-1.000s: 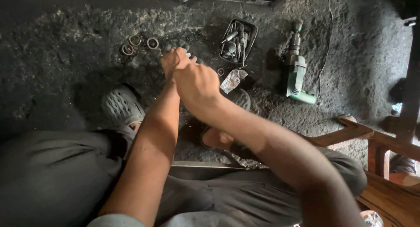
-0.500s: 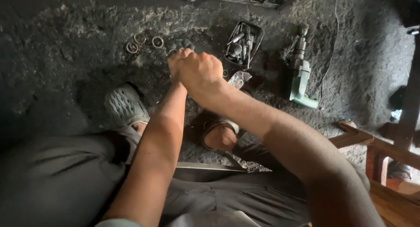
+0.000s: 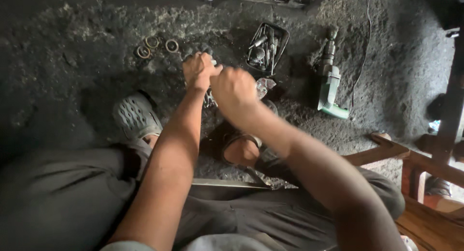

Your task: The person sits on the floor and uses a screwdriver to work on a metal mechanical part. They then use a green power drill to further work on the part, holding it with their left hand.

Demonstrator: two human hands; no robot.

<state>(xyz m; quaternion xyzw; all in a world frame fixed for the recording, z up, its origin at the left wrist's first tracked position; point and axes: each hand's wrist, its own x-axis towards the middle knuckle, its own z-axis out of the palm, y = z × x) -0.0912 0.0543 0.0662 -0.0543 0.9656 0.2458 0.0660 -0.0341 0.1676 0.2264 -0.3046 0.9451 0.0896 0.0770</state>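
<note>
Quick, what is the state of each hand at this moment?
Left hand: closed around a small metal part, mostly hidden.
Right hand: closed in a fist; what it holds cannot be told.

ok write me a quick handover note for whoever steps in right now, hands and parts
Left hand and right hand are closed together on a small metal part, mostly hidden by the fingers.
Three brass rings lie on the dirt floor to the left; a black tray of bits and a green drill sit to the right.
Done and left: cannot tell, the part is covered.
</note>
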